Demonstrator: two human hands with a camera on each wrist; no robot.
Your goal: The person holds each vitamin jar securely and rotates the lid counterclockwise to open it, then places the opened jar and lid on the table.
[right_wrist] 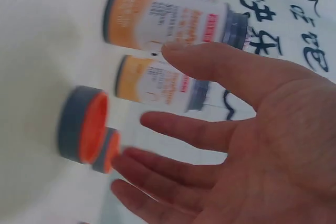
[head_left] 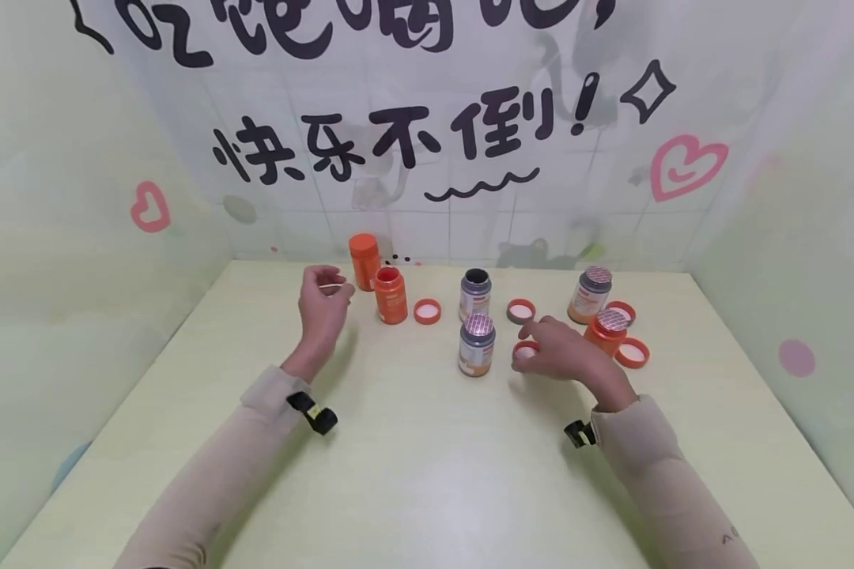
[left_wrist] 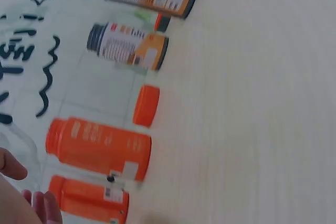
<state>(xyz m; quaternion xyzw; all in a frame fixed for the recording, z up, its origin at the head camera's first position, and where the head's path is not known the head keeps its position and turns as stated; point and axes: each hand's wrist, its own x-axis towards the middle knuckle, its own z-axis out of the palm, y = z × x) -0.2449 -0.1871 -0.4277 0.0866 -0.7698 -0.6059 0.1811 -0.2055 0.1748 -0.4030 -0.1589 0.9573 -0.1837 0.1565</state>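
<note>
My left hand (head_left: pixel 323 304) hovers left of two orange bottles, fingers loosely bent and holding nothing. One orange bottle (head_left: pixel 364 253) wears its cap; the other (head_left: pixel 391 304) stands uncapped, an orange lid (head_left: pixel 427 311) beside it. With fingers spread and nothing gripped, my right hand (right_wrist: pixel 247 145) is beside a grey-sided lid (right_wrist: pixel 71 124) with an orange inside. That lid (head_left: pixel 525 349) is partly hidden by the hand in the head view. Left of it stand a grey bottle with a foil seal (head_left: pixel 476 356) and an open-mouthed grey bottle (head_left: pixel 475 294).
Behind the right hand stand a foil-sealed grey bottle (head_left: pixel 589 296) and a foil-sealed orange bottle (head_left: pixel 605 333), partly covered by the hand. Loose lids (head_left: pixel 632 353) lie beside them, and another lid (head_left: pixel 521 311) lies near the open grey bottle. Printed walls enclose the pale table (head_left: pixel 427 474).
</note>
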